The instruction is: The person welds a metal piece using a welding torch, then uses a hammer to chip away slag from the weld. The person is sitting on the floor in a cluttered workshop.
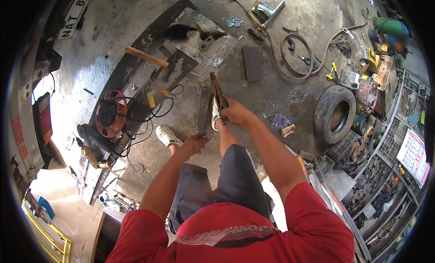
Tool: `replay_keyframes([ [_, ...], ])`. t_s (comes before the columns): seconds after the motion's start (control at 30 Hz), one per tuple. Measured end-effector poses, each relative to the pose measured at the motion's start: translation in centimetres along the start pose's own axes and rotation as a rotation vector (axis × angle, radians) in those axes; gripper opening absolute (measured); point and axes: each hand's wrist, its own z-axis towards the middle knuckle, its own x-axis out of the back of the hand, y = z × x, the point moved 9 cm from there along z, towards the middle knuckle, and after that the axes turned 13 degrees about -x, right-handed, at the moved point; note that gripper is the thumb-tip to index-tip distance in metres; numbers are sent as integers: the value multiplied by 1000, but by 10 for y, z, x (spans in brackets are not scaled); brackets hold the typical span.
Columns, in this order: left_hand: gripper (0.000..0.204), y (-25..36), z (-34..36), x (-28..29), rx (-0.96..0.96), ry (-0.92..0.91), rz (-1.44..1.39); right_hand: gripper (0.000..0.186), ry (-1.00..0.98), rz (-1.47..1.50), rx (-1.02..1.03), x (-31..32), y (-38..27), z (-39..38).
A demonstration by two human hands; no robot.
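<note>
Right hand (234, 113) is clenched around the near end of a rusty brown flat metal bar (218, 91), which juts up and away over the stained concrete floor (281, 95). Left hand (196, 143) sits lower, fingers curled onto the bottom end of a dark flat steel strip (204, 110) lying between two white sneakers (167, 136). A red cable reel (111, 113) rests off left, a worn black tyre (335, 113) off right.

Bright daylight is falling across the concrete floor (113, 32), glaring white at the left. Fisheye distortion is bending the edges, the black rim vignetting, distant corners blurring.
</note>
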Motion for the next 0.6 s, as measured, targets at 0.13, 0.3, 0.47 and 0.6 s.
replay_keyframes([
  [0.13,88,-5,-6,-5,-17,-19,10,61,59,-46,-11,2,-9,-6],
  [0.3,87,9,-4,-7,-103,-6,24,58,261,-175,69,3,-9,6],
  [0.47,80,68,3,-32,-287,-36,-220,55,366,-283,105,3,-2,20],
  [0.6,72,95,12,-50,-305,-105,-348,51,453,-347,96,-1,-6,15],
])
